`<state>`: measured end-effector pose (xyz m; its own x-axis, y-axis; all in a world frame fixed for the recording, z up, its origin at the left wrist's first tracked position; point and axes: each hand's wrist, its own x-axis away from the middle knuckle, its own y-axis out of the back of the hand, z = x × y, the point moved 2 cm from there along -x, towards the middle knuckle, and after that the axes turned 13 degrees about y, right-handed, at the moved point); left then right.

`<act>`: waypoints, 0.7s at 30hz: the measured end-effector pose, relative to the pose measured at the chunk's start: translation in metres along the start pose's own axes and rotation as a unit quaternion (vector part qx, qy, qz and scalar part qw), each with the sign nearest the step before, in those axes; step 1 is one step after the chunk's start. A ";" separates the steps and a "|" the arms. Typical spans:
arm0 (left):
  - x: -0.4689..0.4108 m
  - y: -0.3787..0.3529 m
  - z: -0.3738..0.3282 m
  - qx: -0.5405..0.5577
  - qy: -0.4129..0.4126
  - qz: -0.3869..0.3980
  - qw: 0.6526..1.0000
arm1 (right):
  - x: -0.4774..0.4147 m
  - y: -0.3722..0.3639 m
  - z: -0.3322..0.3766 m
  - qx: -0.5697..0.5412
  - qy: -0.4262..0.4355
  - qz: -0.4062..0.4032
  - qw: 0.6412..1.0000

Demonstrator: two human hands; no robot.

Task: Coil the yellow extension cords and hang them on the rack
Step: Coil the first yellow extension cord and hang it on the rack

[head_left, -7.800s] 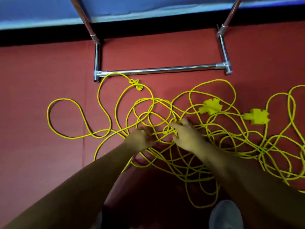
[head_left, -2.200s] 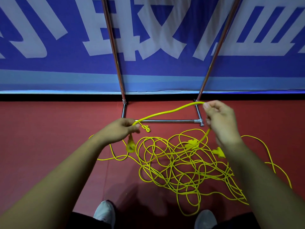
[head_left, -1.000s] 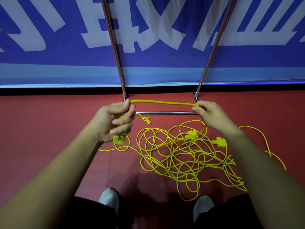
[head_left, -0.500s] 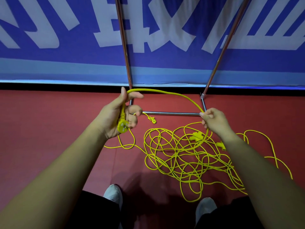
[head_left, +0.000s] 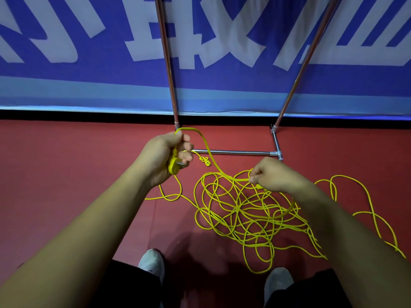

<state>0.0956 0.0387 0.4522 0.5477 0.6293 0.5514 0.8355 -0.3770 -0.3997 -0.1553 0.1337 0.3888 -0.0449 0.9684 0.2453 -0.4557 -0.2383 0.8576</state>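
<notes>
Over red floor (head_left: 66, 174), our raised left hand (head_left: 163, 155) grips the cord's plug (head_left: 174, 167); centre-right, our lower right hand (head_left: 274, 174) pinches the yellow cord (head_left: 209, 152).

Both my bare forearms reach forward and down from the bottom corners of the view. My left hand (head_left: 164, 155) is the higher one, palm turned inward, fingers curled round a cord (head_left: 208, 150) and its plug (head_left: 174, 167). My right hand (head_left: 275, 174) sits lower, knuckles up, thumb and forefinger pinching the same cord. The two hands are well apart.
</notes>
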 end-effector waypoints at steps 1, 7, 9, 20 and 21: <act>0.001 -0.001 0.001 -0.043 -0.007 -0.002 0.999 | 0.003 0.005 0.007 0.009 0.020 0.033 0.999; 0.003 -0.013 0.016 -0.290 -0.004 0.035 0.956 | 0.024 0.019 0.056 -0.120 0.166 0.170 0.964; 0.004 -0.020 0.024 -0.368 0.001 0.051 0.928 | 0.025 0.025 0.068 -0.189 0.209 0.114 0.953; -0.003 -0.006 0.009 -0.195 -0.025 0.087 0.977 | 0.013 0.023 0.010 -0.228 0.131 0.005 0.965; -0.004 -0.001 0.006 -0.190 -0.024 0.078 0.978 | 0.012 0.019 0.001 -0.210 0.121 0.016 0.970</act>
<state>0.0926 0.0407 0.4461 0.6745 0.5722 0.4666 0.7031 -0.6906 -0.1696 -0.1634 0.1409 0.4092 -0.2491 0.9621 0.1111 -0.7706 -0.2664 0.5789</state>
